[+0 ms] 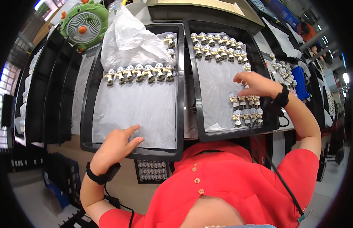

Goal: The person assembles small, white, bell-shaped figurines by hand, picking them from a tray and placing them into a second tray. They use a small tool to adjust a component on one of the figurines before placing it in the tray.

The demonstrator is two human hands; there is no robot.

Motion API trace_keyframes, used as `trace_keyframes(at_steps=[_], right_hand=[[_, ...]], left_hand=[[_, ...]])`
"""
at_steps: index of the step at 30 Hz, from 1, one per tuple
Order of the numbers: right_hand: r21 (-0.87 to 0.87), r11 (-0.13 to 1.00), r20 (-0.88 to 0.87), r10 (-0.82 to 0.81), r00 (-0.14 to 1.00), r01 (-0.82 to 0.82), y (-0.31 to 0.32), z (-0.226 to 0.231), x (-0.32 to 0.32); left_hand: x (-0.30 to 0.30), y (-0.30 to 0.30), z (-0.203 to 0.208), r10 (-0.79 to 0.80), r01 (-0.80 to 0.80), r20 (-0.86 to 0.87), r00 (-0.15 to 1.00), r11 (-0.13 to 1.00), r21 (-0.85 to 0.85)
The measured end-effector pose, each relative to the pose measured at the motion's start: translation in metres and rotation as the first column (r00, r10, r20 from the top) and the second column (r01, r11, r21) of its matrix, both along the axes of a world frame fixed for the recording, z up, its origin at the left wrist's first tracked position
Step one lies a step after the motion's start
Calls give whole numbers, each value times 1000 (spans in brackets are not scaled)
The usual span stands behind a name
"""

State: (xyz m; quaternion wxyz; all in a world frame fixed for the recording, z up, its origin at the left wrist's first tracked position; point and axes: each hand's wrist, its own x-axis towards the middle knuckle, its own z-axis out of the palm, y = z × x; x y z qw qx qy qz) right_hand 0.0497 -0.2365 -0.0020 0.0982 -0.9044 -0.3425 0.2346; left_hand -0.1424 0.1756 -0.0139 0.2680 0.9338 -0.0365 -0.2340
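My left hand is held over the near part of the left black tray, thumb and index finger apart with nothing between them. White paper lines that tray, and a row of small grey-haired figurines lies across its middle. Crumpled white paper covers most of the tray's far end. Over the right black tray, my right hand has its thumb and fingers apart, just above a near group of figurines; it hides some of them. More figurines fill rows at that tray's far end.
A green fan stands at the back left, beside stacked black trays. Loose figurines and a blue container are on the right. A large shallow box lies behind both trays. Below the table edge sits another figurine tray.
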Motion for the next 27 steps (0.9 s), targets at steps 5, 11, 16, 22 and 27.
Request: trace_keyframes(at_steps=[5, 11, 16, 22, 27], right_hand=[[-140, 984, 62, -103, 993, 110, 13, -23, -28], [-161, 974, 145, -134, 980, 157, 13, -42, -34], [191, 936, 22, -305, 952, 295, 10, -20, -39], [484, 841, -3, -277, 961, 244, 34, 9, -24], [661, 712, -74, -250, 965, 235, 46, 4, -5]], left_hand=[[-7, 2, -3, -48, 63, 219, 975, 996, -63], [-4, 6, -9, -136, 194, 330, 934, 969, -150], [-2, 8, -8, -154, 211, 294, 943, 962, -171], [-2, 7, -4, -103, 129, 146, 984, 975, -182], [-1, 5, -3, -31, 52, 99, 995, 975, -217]])
